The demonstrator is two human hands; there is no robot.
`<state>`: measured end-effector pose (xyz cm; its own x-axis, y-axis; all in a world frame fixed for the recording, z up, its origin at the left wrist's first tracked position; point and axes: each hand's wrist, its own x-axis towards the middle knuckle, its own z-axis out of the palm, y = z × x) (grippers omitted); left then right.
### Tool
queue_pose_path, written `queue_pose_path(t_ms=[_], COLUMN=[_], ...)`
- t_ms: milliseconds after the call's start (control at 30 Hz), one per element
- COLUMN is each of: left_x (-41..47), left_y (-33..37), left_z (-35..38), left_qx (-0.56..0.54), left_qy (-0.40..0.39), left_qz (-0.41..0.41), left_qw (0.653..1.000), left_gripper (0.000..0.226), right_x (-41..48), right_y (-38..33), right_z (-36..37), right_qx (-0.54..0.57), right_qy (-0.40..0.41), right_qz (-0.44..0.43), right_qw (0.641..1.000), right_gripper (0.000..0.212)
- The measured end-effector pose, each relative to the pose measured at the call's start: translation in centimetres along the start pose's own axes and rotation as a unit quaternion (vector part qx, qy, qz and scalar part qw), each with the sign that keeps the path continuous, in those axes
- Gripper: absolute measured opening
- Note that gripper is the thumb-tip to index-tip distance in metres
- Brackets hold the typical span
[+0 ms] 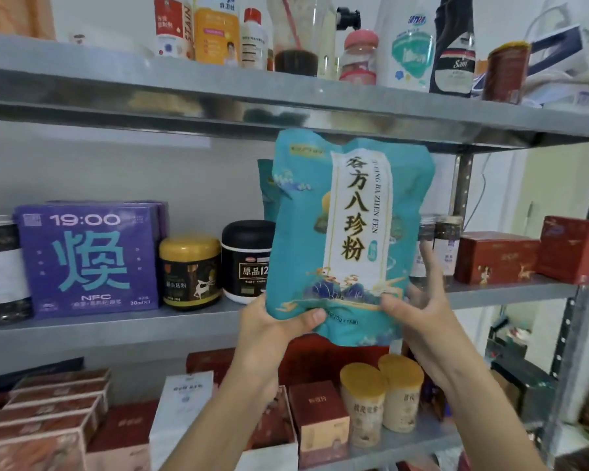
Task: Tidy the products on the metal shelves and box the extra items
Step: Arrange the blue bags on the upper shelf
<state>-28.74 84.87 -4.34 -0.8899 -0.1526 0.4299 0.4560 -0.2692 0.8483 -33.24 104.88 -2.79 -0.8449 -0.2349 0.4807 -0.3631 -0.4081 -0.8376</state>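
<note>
Teal powder pouch (pixel 347 232) held upright at frame centre, in front of the middle metal shelf (pixel 116 322), left hand (pixel 272 324) and right hand (pixel 419 314) each clamped on a bottom corner. Probably mid-task: pouch not yet placed, nothing boxed in view

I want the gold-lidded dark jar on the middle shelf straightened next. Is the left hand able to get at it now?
Probably not yet: the left hand grips the teal printed pouch. The gold-lidded dark jar stands unblocked at the shelf front, so once the pouch is let go, likely yes.
</note>
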Motion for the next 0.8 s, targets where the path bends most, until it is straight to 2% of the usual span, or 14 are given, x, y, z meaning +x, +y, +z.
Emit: queue_pose_path(t_ms=[100, 200, 300, 433, 567, 667, 800], left_x=[-1.6, -2.8, -3.6, -3.9, -4.1, -4.7, -5.2], left_y=[-1.9, -3.1, -3.5, -3.1, -3.4, -4.0, -5.1], left_z=[-0.5, -1.4, -2.4, -3.4, -3.4, -3.1, -3.6], left_qx=[-0.036, -0.026, 0.014, 0.065, 0.015, 0.027, 0.031], left_qy=[-0.006, -0.024, -0.071, -0.151, -0.126, -0.099, -0.051], left_qz=[-0.043, -0.055, -0.085, -0.141, -0.175, -0.167, -0.163], left_qw=[0.998, 0.998, 0.994, 0.976, 0.976, 0.981, 0.985], left_gripper=[0.04, 0.036, 0.044, 0.049, 0.075, 0.051, 0.046], right_x=[-3.0, -4.9, -6.3, -7.6, -8.5, -9.4, -10.6], right_y=[2.9, 5.0, 6.4, 8.4, 10.1, 10.9, 10.1], right_z=[0.3, 0.4, 0.2, -0.2, -0.2, -0.5, -1.6], right_qx=[0.033, 0.049, 0.043, 0.062, 0.072, 0.055, -0.007], right_qy=[-0.064, -0.013, 0.047, 0.097, 0.108, 0.106, 0.036], right_qz=[0.102, 0.116, 0.101, 0.101, 0.122, 0.134, 0.174], right_qw=[0.992, 0.992, 0.993, 0.988, 0.984, 0.984, 0.984], right_gripper=[0.093, 0.065, 0.052, 0.055, 0.06, 0.064, 0.08])
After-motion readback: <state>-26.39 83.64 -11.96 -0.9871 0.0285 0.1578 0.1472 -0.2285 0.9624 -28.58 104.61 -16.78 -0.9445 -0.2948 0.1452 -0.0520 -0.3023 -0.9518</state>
